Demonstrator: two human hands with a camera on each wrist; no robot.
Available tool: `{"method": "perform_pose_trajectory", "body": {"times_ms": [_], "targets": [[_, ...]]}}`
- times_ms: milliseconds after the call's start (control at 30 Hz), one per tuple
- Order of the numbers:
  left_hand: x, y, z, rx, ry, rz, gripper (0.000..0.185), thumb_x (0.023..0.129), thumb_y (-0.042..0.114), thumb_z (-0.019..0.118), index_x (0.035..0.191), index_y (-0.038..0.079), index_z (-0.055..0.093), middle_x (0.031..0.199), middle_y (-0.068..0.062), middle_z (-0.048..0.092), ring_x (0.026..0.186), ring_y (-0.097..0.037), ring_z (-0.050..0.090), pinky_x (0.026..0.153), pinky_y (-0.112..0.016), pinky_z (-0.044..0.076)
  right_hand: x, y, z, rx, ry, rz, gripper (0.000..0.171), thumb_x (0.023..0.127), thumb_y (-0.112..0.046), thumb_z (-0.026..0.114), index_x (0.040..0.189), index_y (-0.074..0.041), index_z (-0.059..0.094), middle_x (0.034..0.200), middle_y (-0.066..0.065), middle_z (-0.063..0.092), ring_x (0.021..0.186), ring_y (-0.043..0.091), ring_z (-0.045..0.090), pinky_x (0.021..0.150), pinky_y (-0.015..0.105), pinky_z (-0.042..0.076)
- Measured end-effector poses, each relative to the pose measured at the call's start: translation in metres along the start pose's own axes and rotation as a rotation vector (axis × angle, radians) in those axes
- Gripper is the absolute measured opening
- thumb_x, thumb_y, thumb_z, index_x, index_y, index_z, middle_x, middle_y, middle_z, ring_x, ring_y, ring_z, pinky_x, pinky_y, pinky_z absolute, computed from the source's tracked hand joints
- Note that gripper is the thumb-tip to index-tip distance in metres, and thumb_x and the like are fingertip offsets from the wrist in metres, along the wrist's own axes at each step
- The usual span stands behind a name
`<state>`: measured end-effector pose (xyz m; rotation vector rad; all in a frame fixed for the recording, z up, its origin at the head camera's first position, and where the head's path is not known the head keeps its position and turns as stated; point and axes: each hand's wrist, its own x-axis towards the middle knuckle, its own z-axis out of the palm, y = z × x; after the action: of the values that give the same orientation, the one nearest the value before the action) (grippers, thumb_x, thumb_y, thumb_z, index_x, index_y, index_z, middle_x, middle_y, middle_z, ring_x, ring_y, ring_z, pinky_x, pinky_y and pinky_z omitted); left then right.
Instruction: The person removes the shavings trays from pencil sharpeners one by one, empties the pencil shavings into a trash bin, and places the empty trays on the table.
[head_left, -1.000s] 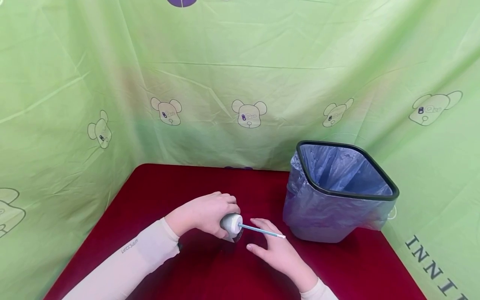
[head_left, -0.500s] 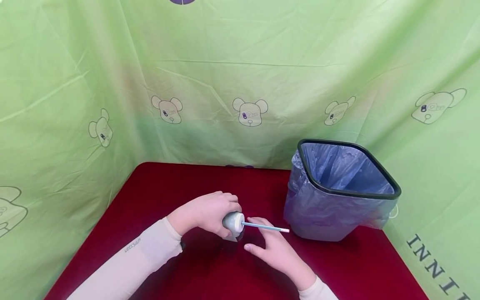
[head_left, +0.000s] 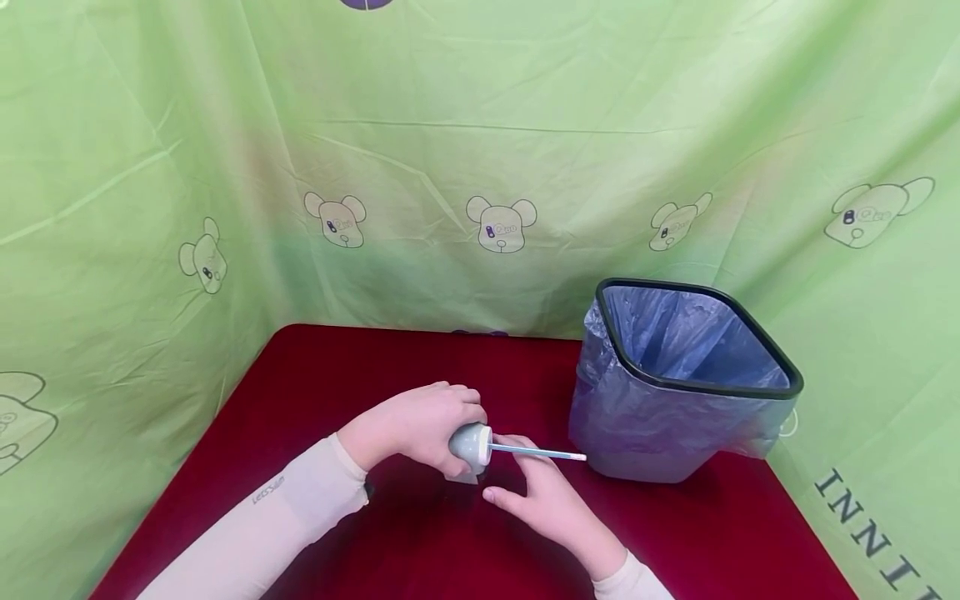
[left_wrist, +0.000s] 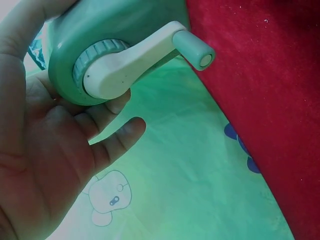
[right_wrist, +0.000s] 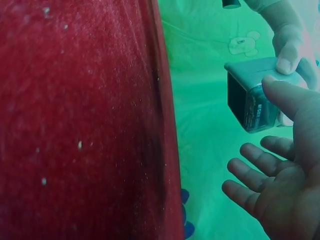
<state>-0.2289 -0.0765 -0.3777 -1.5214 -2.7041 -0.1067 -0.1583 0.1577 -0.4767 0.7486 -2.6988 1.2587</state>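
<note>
Left grip [head_left: 427,425] curled round crank sharpener [head_left: 469,446], pencil [head_left: 538,452] jutting out. Right grip [head_left: 551,504] spread, just beside pencil. Lined bin [head_left: 652,433] stands on bench [head_left: 420,358].

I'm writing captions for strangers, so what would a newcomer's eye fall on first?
Probably the large bin with its bluish liner, on the right side of the red table, in front of the green backdrop. Next, near the centre, the left hand gripping a crank sharpener with a light blue pencil sticking out, the right hand open close by.
</note>
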Motion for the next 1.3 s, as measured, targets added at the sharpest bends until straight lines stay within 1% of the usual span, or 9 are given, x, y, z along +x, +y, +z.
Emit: {"method": "perform_pose_trajectory", "body": {"times_ms": [133, 333, 467, 667, 800, 900, 1100, 1167, 1300], "targets": [[0.002, 0.001, 0.0, 0.006, 0.001, 0.011, 0.047, 0.071, 0.054, 0.083, 0.106, 0.025, 0.071, 0.093, 0.016, 0.055, 0.088, -0.003, 0.052, 0.08, -0.027, 0.046, 0.001, 0.0, 0.002, 0.011, 0.009, -0.004, 0.064, 0.088, -0.041, 0.08, 0.145, -0.035, 0.052, 0.141, -0.017, 0.052, 0.134, 0.009, 0.053, 0.11, 0.045, 0.046], [0.003, 0.003, -0.001, 0.014, 0.001, 0.022, 0.045, 0.073, 0.053, 0.082, 0.106, 0.025, 0.071, 0.094, 0.015, 0.056, 0.088, -0.003, 0.052, 0.08, -0.026, 0.047, 0.001, -0.001, 0.003, 0.04, 0.015, -0.016, 0.062, 0.088, -0.039, 0.081, 0.143, -0.032, 0.054, 0.139, -0.017, 0.054, 0.132, 0.01, 0.054, 0.11, 0.045, 0.046], [0.004, 0.004, -0.001, 0.02, -0.007, 0.023, 0.045, 0.073, 0.053, 0.082, 0.107, 0.025, 0.071, 0.094, 0.015, 0.056, 0.088, -0.004, 0.053, 0.081, -0.026, 0.047, 0.002, -0.002, 0.004, 0.067, 0.005, 0.003, 0.06, 0.088, -0.038, 0.081, 0.141, -0.033, 0.055, 0.137, -0.018, 0.054, 0.132, 0.01, 0.054, 0.111, 0.045, 0.045], [0.004, 0.005, -0.003, 0.021, -0.023, 0.011, 0.045, 0.074, 0.052, 0.081, 0.107, 0.024, 0.07, 0.094, 0.015, 0.056, 0.089, -0.004, 0.053, 0.082, -0.026, 0.047, 0.003, -0.002, 0.006, 0.069, 0.009, 0.02, 0.059, 0.087, -0.036, 0.081, 0.14, -0.03, 0.055, 0.137, -0.016, 0.056, 0.132, 0.012, 0.055, 0.111, 0.047, 0.045], [0.003, 0.006, -0.004, 0.014, -0.03, -0.001, 0.044, 0.074, 0.051, 0.082, 0.107, 0.025, 0.07, 0.093, 0.015, 0.055, 0.089, -0.004, 0.053, 0.082, -0.026, 0.047, 0.004, -0.003, 0.007, 0.1, 0.007, 0.015, 0.057, 0.089, -0.039, 0.08, 0.139, -0.034, 0.055, 0.137, -0.019, 0.055, 0.133, 0.01, 0.054, 0.111, 0.046, 0.044], [0.003, 0.007, -0.005, 0.012, -0.035, -0.005, 0.044, 0.074, 0.051, 0.082, 0.106, 0.025, 0.07, 0.093, 0.016, 0.055, 0.088, -0.004, 0.053, 0.082, -0.026, 0.047, 0.004, -0.002, 0.008, 0.134, 0.0, 0.016, 0.054, 0.09, -0.041, 0.078, 0.139, -0.037, 0.055, 0.136, -0.021, 0.055, 0.133, 0.009, 0.053, 0.111, 0.047, 0.045], [0.003, 0.009, -0.006, 0.015, -0.033, -0.003, 0.043, 0.073, 0.051, 0.082, 0.105, 0.024, 0.071, 0.093, 0.015, 0.055, 0.088, -0.004, 0.053, 0.08, -0.025, 0.047, 0.004, -0.002, 0.009, 0.157, 0.014, 0.017, 0.052, 0.091, -0.04, 0.077, 0.138, -0.03, 0.057, 0.135, -0.016, 0.057, 0.131, 0.013, 0.055, 0.109, 0.053, 0.045], [0.003, 0.01, -0.007, 0.013, -0.038, -0.006, 0.043, 0.073, 0.051, 0.082, 0.105, 0.024, 0.071, 0.093, 0.015, 0.056, 0.088, -0.004, 0.053, 0.08, -0.025, 0.047, 0.004, -0.002, 0.009, 0.142, 0.026, 0.015, 0.05, 0.092, -0.041, 0.076, 0.137, -0.029, 0.058, 0.134, -0.016, 0.058, 0.13, 0.014, 0.056, 0.109, 0.052, 0.045], [0.003, 0.012, -0.009, 0.005, -0.051, -0.022, 0.043, 0.074, 0.051, 0.083, 0.105, 0.023, 0.071, 0.092, 0.015, 0.056, 0.087, -0.004, 0.053, 0.08, -0.025, 0.047, 0.003, -0.002, 0.01, 0.153, 0.031, 0.014, 0.051, 0.091, -0.04, 0.077, 0.137, -0.029, 0.058, 0.135, -0.015, 0.057, 0.128, 0.014, 0.057, 0.109, 0.05, 0.046]]}}
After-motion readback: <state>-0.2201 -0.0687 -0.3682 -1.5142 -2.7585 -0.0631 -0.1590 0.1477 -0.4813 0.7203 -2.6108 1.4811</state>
